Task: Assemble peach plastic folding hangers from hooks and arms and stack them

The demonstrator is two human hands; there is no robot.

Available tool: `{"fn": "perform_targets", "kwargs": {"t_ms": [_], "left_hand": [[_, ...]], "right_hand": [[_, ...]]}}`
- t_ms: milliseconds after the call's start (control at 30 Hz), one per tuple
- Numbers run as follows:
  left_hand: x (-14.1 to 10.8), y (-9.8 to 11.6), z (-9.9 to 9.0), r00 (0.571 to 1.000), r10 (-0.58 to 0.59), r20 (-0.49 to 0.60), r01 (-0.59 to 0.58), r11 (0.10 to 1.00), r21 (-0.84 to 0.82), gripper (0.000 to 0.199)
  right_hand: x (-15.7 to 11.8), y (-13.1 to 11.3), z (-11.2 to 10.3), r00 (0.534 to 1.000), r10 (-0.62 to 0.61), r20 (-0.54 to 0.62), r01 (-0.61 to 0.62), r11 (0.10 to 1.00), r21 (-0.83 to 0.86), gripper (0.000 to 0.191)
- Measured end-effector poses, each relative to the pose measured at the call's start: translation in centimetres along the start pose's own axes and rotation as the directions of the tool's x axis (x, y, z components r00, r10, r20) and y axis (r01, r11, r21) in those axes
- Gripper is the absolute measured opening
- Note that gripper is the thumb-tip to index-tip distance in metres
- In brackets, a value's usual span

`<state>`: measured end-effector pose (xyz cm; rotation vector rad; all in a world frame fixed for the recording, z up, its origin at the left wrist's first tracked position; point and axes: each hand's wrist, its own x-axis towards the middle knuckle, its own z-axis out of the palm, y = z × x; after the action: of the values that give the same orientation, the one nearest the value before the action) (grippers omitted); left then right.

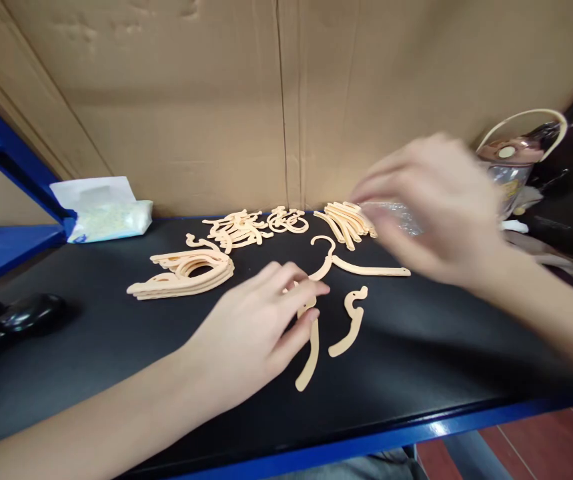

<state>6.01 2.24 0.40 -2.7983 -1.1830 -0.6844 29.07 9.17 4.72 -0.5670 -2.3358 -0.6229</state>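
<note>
My left hand is closed around the upper end of a beige hanger arm, thumb below and fingers above; the arm's lower end hangs toward the front edge. Beyond the fingertips lies a hook with another long hanger arm stretching right from it. A separate short curved hanger piece rests to the right of my left hand. My right hand, smeared by motion, is over the right back of the table, near a stack of hanger arms. Whether its fingers hold anything is unclear.
Folded hangers are stacked on the left of the black table. Behind them lie loose curved pieces and a pile of hooks. A white packet sits back left, a black object front left, a handled bottle right.
</note>
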Motion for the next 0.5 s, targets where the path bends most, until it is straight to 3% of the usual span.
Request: {"fn": "perform_targets", "kwargs": {"t_ms": [67, 167, 367, 500], "left_hand": [[-0.1, -0.1, 1.4, 0.992, 0.001, 0.123, -0.011, 0.997, 0.077, 0.025], [-0.3, -0.2, 2.7, 0.983, -0.016, 0.183, -0.013, 0.988, 0.156, 0.024], [-0.2, -0.5, 2.3, 0.972, -0.107, 0.211, 0.072, 0.983, 0.169, 0.017], [-0.2, -1.1, 1.8, 0.954, -0.211, 0.211, 0.200, 0.977, 0.069, 0.010]], "right_hand": [[-0.2, -0.6, 1.7, 0.996, -0.063, 0.056, 0.066, 0.997, -0.051, 0.020], [-1.1, -1.4, 4.5, 0.972, -0.121, 0.199, 0.122, 0.992, 0.004, 0.026], [-2.7, -1.8, 7.1, 0.945, -0.088, 0.315, 0.031, 0.983, 0.182, 0.028], [-3.1, -1.9, 7.8, 0.924, -0.059, 0.379, -0.044, 0.965, 0.257, 0.024]]}}
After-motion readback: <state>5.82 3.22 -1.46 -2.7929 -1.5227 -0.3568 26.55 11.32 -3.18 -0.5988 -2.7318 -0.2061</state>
